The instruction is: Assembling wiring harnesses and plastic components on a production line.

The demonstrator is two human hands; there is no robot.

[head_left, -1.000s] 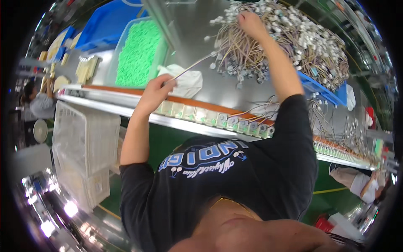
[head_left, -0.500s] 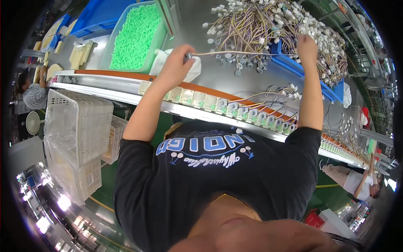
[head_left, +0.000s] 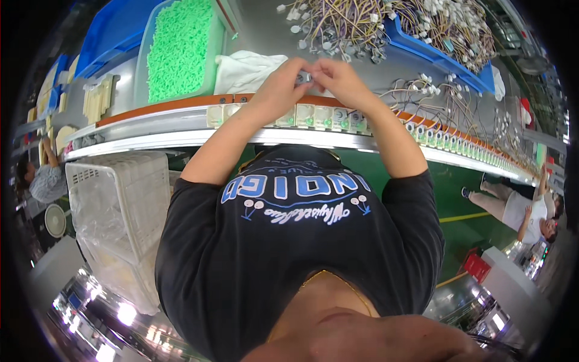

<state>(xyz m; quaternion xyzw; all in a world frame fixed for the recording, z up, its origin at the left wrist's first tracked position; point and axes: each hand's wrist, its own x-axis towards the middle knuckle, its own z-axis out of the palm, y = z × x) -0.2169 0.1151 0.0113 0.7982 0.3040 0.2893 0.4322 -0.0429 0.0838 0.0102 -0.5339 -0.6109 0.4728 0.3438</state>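
My left hand (head_left: 278,92) and my right hand (head_left: 345,85) meet over the near edge of the bench, fingertips together. Between them shows a small grey metal part (head_left: 303,77). The left fingers are closed around it, and the right fingers pinch at its side. Its wire is mostly hidden by the hands. Just below runs a row of small white blocks (head_left: 322,116) with green bits, set along the bench rail. A crumpled white cloth (head_left: 244,69) lies beyond my left hand.
A clear bin of green pieces (head_left: 208,84) stands at the left, near a blue tray (head_left: 111,45). Tangled wires with white connectors (head_left: 344,21) heap at the back, beside a blue bin (head_left: 437,58). White crates (head_left: 129,199) stand at left; another person (head_left: 534,214) is at far right.
My right hand has come left from the wire pile to meet my left hand. The wire stretched between them is no longer visible. The view has shifted, and the row of blocks appears further right.
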